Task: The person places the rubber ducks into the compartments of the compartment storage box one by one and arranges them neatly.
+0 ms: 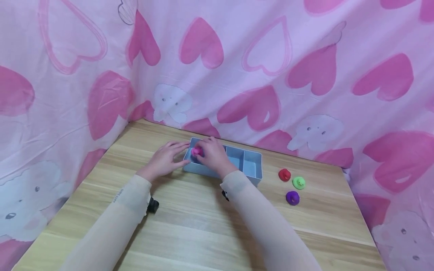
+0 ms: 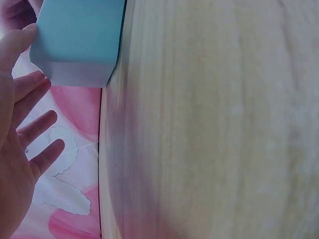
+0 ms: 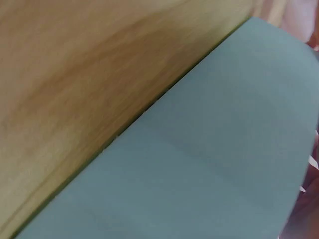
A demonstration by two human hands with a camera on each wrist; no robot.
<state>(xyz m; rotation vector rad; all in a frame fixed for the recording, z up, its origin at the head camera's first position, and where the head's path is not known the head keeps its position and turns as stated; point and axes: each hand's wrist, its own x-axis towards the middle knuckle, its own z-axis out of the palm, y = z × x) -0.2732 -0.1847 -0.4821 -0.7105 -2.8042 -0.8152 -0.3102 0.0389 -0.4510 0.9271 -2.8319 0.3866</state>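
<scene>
A grey-blue divided box stands toward the back of the wooden table. Over its left compartment my right hand pinches a pink rubber duck between thumb and fingers. My left hand is at the box's left end, its fingers extended. In the left wrist view, the thumb and a fingertip of that left hand touch the rim of the box. The right wrist view is mostly filled by the box's side wall, and the fingers there are largely hidden.
Right of the box, a red duck, a green duck and a purple duck sit on the table. A pink curtain with hearts hangs behind and on both sides of the table.
</scene>
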